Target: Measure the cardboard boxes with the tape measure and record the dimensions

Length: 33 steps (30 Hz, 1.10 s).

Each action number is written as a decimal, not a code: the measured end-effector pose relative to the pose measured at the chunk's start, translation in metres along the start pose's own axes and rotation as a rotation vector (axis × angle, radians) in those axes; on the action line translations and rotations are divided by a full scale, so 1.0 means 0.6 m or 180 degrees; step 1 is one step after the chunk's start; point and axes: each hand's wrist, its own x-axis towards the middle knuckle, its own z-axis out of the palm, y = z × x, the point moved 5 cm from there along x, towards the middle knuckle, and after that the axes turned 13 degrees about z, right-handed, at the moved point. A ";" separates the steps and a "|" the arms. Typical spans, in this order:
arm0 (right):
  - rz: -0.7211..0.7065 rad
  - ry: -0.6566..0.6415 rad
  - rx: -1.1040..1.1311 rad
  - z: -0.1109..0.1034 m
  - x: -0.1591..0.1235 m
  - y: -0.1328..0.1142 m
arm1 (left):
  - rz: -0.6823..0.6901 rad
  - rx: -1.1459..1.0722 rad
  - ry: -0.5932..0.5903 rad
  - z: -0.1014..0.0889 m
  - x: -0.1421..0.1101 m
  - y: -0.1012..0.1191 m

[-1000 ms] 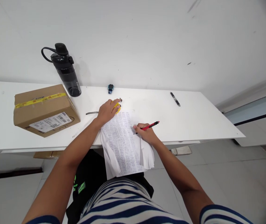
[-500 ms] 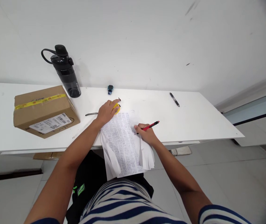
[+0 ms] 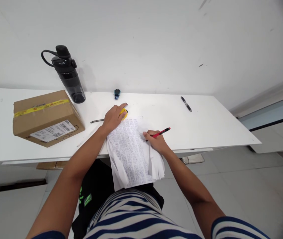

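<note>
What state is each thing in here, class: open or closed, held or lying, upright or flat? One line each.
Box: closed, taped across the top.
Bottle: upright, lid on.
Watch: lying unworn on the table.
Black pen: lying flat.
Red pen: held in the right hand.
Tape measure: gripped by the left hand.
Paper: written on, hanging over the table edge.

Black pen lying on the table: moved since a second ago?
No. The black pen sits the same against the white table's far right corner.
</note>
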 end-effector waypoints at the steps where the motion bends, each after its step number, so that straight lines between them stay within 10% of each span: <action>1: -0.0001 0.0001 0.0005 0.000 0.000 0.001 | -0.0010 0.0008 -0.0011 0.000 0.001 0.000; 33: -0.0019 0.0143 0.0029 -0.003 -0.003 -0.001 | -0.0097 -0.0086 0.0029 -0.002 -0.002 -0.002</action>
